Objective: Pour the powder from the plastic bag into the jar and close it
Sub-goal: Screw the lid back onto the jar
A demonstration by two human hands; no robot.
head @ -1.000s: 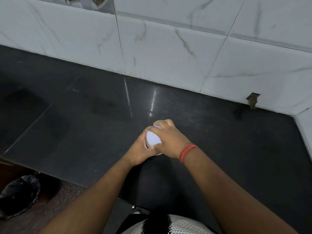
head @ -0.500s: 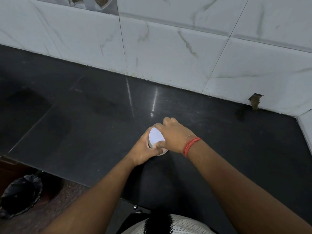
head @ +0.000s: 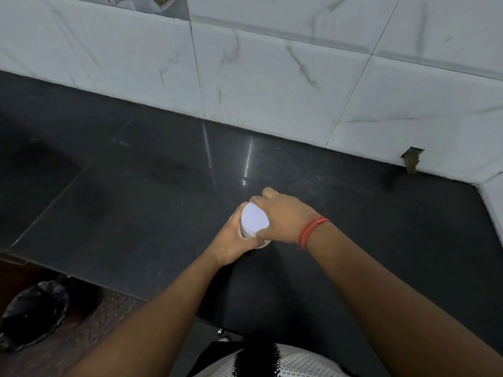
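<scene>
A small jar stands on the black counter [head: 141,213] near its middle, topped by a white lid [head: 254,219]. My left hand [head: 231,242] wraps around the jar's body from the left and hides most of it. My right hand [head: 283,216], with a red thread on its wrist, grips the lid's rim from the right with fingers and thumb. No plastic bag is in view.
A white marble-tiled wall [head: 272,77] runs along the back of the counter and turns at the right corner. A bin lined with a black bag [head: 32,314] sits on the floor at lower left, below the counter's front edge.
My right hand has turned on the lid, its fingers sliding to the right so more of the white top shows. The left hand keeps its hold on the jar.
</scene>
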